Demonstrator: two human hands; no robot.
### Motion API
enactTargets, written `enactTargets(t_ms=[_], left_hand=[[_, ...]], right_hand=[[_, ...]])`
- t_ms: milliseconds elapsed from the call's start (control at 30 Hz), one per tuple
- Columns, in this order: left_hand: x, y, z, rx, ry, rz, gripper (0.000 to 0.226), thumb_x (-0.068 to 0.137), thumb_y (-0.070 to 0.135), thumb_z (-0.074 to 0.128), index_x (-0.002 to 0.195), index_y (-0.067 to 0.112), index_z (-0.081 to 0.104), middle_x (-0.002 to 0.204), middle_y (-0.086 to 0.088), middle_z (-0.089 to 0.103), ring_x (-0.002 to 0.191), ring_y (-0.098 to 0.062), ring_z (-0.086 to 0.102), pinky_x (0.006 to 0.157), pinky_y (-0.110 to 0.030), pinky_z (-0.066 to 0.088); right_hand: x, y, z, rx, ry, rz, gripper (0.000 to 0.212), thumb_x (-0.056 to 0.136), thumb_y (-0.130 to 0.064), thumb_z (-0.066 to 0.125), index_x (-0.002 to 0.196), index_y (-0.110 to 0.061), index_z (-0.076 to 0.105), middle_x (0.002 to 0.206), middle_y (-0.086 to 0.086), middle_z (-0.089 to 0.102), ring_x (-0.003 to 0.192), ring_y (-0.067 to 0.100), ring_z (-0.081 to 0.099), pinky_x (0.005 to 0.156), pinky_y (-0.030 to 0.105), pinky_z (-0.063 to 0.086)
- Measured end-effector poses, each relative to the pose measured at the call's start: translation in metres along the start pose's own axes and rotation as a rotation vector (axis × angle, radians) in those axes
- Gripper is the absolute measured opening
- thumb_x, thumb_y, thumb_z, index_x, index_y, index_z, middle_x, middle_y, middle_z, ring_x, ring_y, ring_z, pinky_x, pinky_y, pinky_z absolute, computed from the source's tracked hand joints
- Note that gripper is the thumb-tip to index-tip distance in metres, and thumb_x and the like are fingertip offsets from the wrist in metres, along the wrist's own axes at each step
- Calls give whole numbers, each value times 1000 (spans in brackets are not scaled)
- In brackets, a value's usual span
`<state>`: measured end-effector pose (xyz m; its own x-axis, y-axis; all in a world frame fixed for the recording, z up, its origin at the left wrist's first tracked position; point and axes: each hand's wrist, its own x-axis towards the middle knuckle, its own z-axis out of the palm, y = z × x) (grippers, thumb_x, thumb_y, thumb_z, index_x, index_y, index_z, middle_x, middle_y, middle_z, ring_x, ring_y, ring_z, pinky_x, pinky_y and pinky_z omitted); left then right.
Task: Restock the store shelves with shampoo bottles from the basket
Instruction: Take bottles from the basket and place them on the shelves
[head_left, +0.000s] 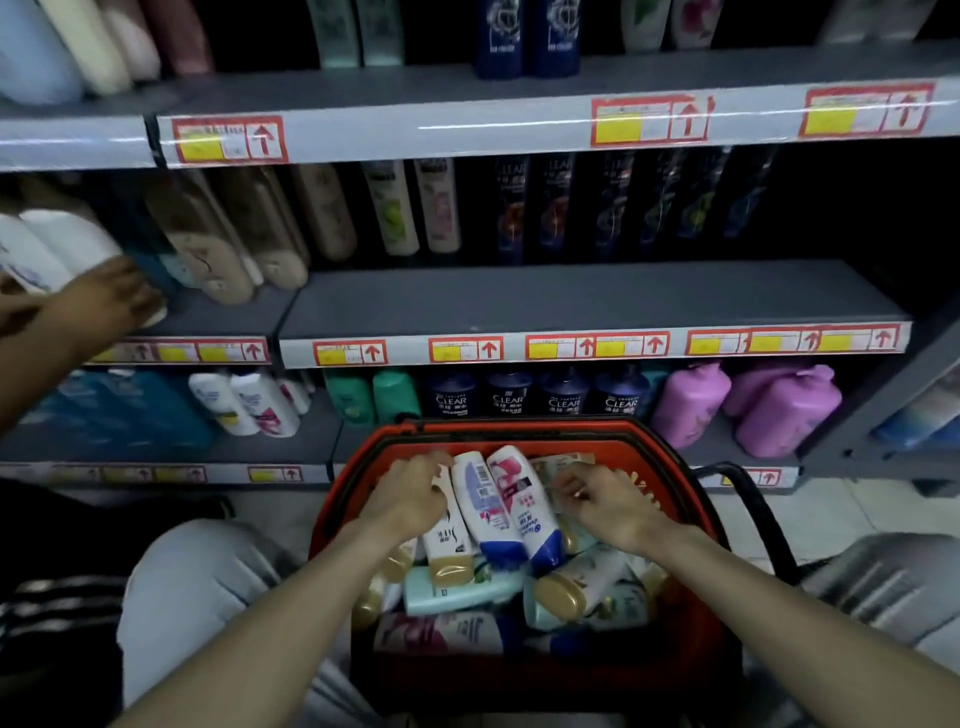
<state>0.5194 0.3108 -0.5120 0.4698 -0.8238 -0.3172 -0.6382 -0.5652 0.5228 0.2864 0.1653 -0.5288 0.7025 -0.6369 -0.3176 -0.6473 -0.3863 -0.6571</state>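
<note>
Store shelving packed with bottles fills the background, and low in front of it the shampoo bottles (498, 587) lie heaped in a red basket (670, 467) between the person's knees. On top of the heap, two white bottles (480, 506) lie side by side, their long axes running from the shelves toward the person, blue caps nearest the body and bases pointing at the shelving. The left hand (410, 499) curls its fingers round the base end of a cream bottle (449, 540) with a gold cap, which lies the same way. The right hand (605, 501) dips into the basket's far right side with fingers bent (what it grips, if anything, is hidden). To do this pick well, each bottle should probably be lifted by its body, turned upright to match the shelved rows with its label outward, and stood on the bare stretch of the middle shelf (571, 301). At far left, another person's hand (104, 299) rests on a pale bottle (67, 244).
</note>
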Motion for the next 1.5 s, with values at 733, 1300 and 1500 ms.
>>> enactTargets(t_ms=[733, 1300, 1500], left_hand=[[1, 22, 62, 719, -254, 292, 86, 89, 35, 67, 161, 39, 19, 173, 3, -4, 159, -20, -9, 128, -46, 4], [6, 39, 41, -625, -1, 207, 33, 105, 53, 42, 125, 32, 57, 107, 2, 74, 98, -19, 73, 90, -51, 59], [16, 59, 21, -1099, -70, -49, 29, 105, 42, 52, 129, 29, 61, 110, 3, 79, 99, -20, 77, 86, -52, 62]], right_hand=[[22, 5, 30, 121, -48, 206, 35, 82, -35, 81, 114, -29, 68, 116, 0, 65, 103, 19, 67, 88, 32, 58], [21, -10, -55, 1074, 318, 77, 32, 93, -18, 75, 111, 5, 64, 96, 18, 78, 94, 41, 75, 74, 58, 63], [17, -20, -47, 912, 140, 96, 50, 89, -62, 61, 113, -18, 66, 91, 6, 79, 80, 24, 78, 64, 43, 62]])
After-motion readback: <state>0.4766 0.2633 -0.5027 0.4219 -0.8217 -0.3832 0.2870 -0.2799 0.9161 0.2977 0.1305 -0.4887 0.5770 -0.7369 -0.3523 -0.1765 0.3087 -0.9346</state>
